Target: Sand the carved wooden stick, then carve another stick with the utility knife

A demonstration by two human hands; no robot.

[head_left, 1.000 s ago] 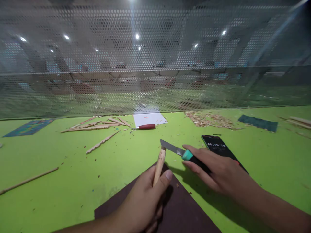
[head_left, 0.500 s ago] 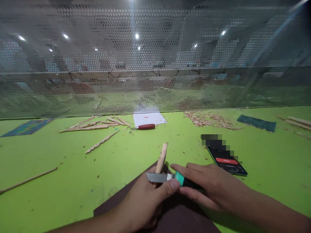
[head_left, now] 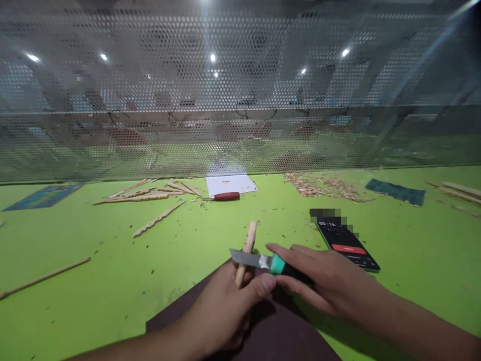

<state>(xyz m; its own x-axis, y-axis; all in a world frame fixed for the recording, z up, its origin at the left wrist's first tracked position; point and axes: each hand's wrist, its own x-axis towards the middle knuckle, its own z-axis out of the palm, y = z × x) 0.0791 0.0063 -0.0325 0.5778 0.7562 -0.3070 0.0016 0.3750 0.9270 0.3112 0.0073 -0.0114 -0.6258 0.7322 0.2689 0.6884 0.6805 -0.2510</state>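
My left hand [head_left: 223,311] is closed around the lower part of a short wooden stick [head_left: 251,234], whose carved end points away from me. In my right hand [head_left: 325,276] is a carving knife [head_left: 248,257] with a black and teal handle. Its flat blade lies across the stick, just above my left fingers. My left thumb rests close to the teal collar of the knife, and I cannot tell if it presses on it. Both hands are above a dark brown sheet [head_left: 169,316] on the green table [head_left: 112,281].
Beyond my hands lie a red-handled tool [head_left: 226,196], white paper [head_left: 244,185] and several carved sticks [head_left: 143,197]. Wood shavings [head_left: 326,186] are heaped at the back. A phone [head_left: 347,240] lies near my right hand. A perforated metal screen [head_left: 240,90] borders the table's far side.
The knife blade has moved a little up the stick, away from my left fingers, and tilts slightly more. Both hands keep their hold.
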